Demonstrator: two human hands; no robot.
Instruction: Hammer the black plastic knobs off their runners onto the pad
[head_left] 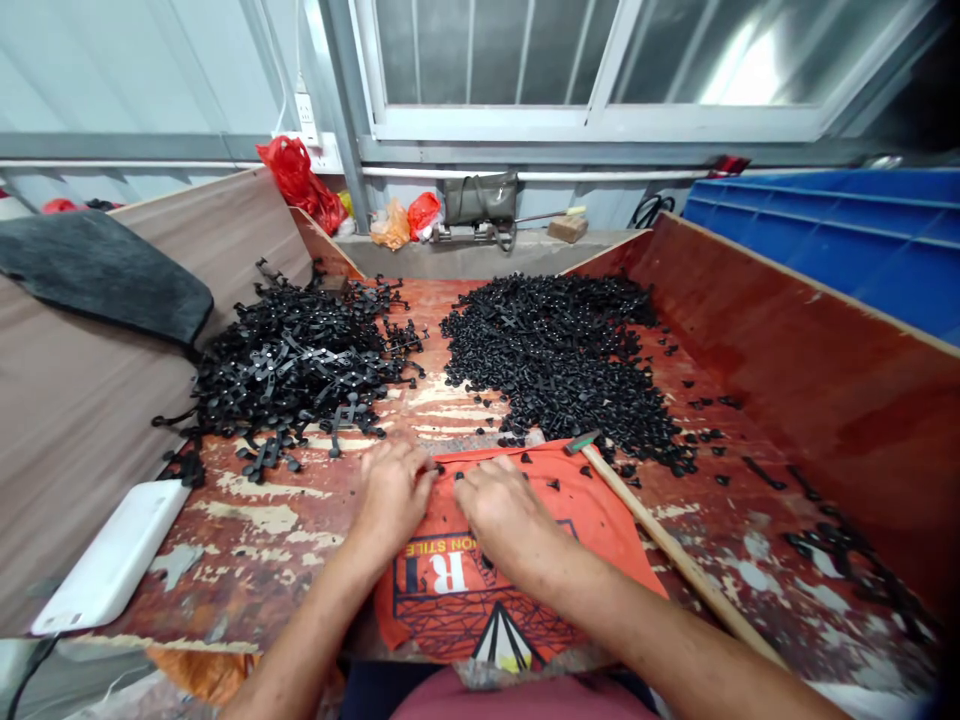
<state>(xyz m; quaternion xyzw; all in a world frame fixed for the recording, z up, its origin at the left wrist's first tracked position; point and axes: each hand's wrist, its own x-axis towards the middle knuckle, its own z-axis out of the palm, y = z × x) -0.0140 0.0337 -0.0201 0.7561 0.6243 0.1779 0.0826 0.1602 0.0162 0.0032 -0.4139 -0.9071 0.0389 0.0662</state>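
My left hand (394, 490) is at the left edge of an orange printed cloth (607, 530), fingers bent and drawn together with their tips turned away from me. Just right of it, over the cloth, my right hand (499, 505) is closed in a pinch. A small black piece (460, 477) shows at its fingertips, and another lies by my left fingers. What is inside either hand is hidden or too small to name. Several loose black pieces (553, 485) are scattered on the cloth. A hammer (675, 550) with a wooden handle lies along the cloth's right side.
Behind my left hand is a heap of black linked, scissor-like parts (292, 365). A wide pile of small black pieces (562, 360) spreads behind the cloth. A white power bank-like box (112, 560) sits left. Boards (795, 380) wall the table; a blue crate (832, 240) stands outside, right.
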